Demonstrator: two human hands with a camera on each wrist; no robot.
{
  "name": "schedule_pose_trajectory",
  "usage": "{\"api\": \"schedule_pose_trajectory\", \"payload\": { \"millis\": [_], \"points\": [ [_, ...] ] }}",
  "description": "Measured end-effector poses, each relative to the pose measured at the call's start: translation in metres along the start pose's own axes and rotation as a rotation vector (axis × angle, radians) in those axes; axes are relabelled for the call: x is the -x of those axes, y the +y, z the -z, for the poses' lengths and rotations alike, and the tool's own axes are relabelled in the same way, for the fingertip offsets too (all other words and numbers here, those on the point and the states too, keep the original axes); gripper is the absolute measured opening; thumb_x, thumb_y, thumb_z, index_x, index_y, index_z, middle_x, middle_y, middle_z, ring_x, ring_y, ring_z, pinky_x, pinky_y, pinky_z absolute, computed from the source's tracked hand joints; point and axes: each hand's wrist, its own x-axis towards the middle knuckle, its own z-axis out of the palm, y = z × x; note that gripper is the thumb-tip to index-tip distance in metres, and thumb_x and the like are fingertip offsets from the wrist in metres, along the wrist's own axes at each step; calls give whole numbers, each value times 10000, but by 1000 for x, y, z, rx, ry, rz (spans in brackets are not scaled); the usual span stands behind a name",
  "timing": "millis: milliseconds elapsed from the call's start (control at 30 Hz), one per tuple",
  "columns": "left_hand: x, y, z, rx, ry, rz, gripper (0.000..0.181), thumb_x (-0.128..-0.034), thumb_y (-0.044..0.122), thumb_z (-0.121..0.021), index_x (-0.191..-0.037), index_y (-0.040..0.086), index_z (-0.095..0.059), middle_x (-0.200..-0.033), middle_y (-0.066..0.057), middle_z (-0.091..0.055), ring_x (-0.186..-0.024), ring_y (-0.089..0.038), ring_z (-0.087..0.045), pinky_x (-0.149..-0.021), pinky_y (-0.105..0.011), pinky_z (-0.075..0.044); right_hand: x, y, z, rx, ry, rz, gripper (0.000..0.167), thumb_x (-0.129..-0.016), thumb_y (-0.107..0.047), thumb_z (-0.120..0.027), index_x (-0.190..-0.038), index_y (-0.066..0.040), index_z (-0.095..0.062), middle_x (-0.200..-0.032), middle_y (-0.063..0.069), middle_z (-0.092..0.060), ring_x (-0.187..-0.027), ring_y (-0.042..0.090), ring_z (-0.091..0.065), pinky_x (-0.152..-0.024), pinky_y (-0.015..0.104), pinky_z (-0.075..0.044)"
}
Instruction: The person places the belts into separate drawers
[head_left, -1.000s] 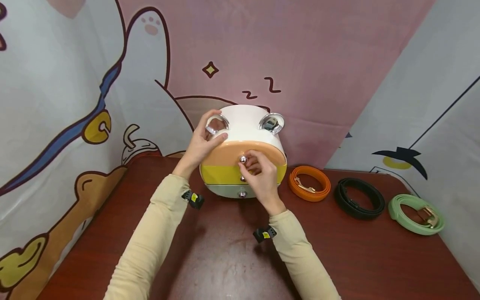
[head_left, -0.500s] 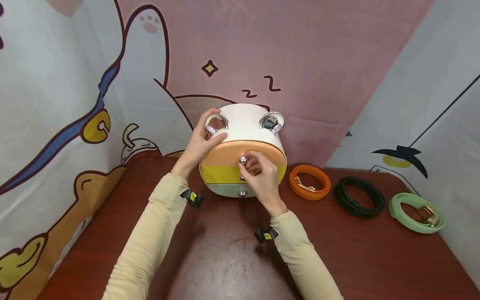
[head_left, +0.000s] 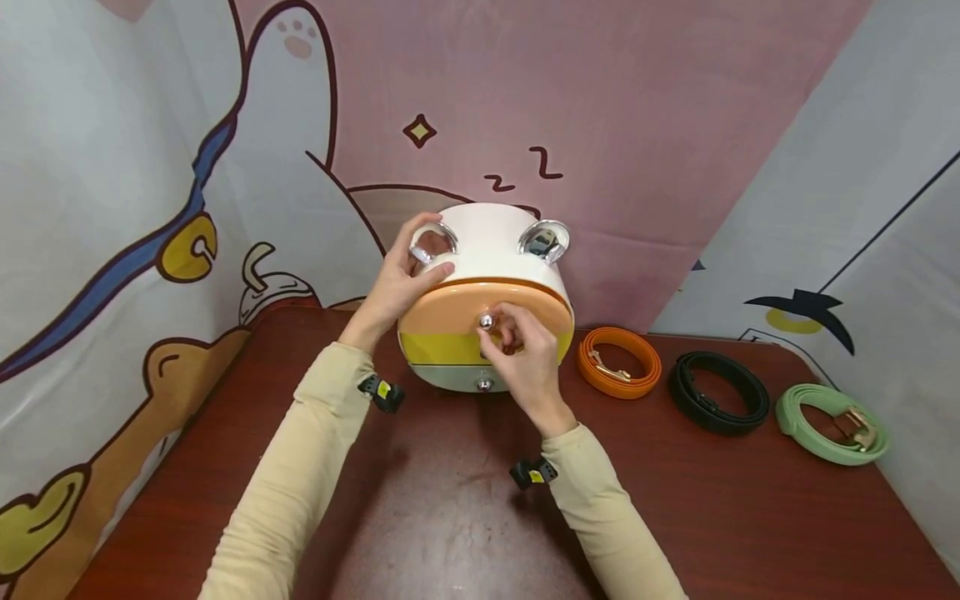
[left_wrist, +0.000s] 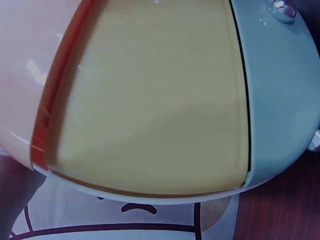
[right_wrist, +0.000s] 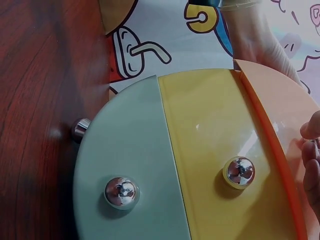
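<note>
A rounded drawer box with a white top (head_left: 491, 242) and two chrome ears stands at the back of the table. My left hand (head_left: 397, 287) holds it at the left chrome ear (head_left: 433, 243), thumb in front on the white top. My right hand (head_left: 525, 346) pinches the chrome knob (head_left: 486, 321) of the peach top drawer (head_left: 438, 310). That drawer juts out slightly, its orange side (right_wrist: 272, 130) showing in the right wrist view. Below it, the yellow drawer (right_wrist: 205, 120) and the pale green drawer (right_wrist: 130, 145) sit flush, each with a chrome knob.
Three coiled belts lie on the dark red table (head_left: 450, 500) to the right: an orange belt (head_left: 585, 367), a black belt (head_left: 678, 392) and a light green belt (head_left: 802, 442). A printed cloth (head_left: 637, 125) hangs close behind the box.
The peach drawer has come forward a little with my right hand, opening a thin orange gap under the white top. My left hand stays at the ear.
</note>
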Motion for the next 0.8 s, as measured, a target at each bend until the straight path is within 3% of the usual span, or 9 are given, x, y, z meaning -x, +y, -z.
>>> {"api": "schedule_pose_trajectory", "payload": {
  "millis": [133, 300, 600, 667, 800],
  "points": [
    [0, -3, 1, -1, -7, -16, 612, -869, -41, -665, -1401, 113, -403, -1134, -225, -527, -944, -191, -542, -770, -285, -442, 1, -2, 0, 0, 1, 5, 292, -747, 25, -790, -991, 17, -630, -682, 56, -505, -585, 136, -477, -505, 261, -415],
    [0, 0, 1, 9, -6, 18, 628, -873, -65, -648, -1417, 104, -383, -1159, -229, -508, -960, -177, -537, -803, -285, -434, 2, -4, 1, -9, 0, 13, 289, -743, 31, -789, -981, 22, -624, -672, 52, -496, -586, 143, -470, -510, 256, -408],
    [5, 27, -6, -2, -20, 42, 597, -879, -78, -615, -1402, 12, -341, -1182, -308, -472, -976, -155, -533, -855, -290, -424, 4, -4, 3, -3, -9, 20, 307, -732, 46, -794, -984, 24, -619, -652, 44, -474, -568, 142, -455, -505, 253, -401],
    [5, 27, -6, -3, -21, 44, 594, -880, -78, -613, -1400, 14, -341, -1179, -286, -481, -979, -160, -534, -855, -284, -427, 4, -5, 3, 0, -13, 20, 307, -734, 42, -796, -983, 22, -618, -653, 42, -473, -568, 142, -455, -504, 255, -406],
    [3, 12, -1, 8, -18, 44, 623, -877, -81, -624, -1419, 49, -345, -1171, -185, -517, -985, -215, -536, -825, -281, -444, 5, -6, 4, 3, -22, 16, 306, -737, 36, -799, -985, 18, -620, -658, 44, -478, -574, 142, -456, -508, 260, -411]
  ]
}}
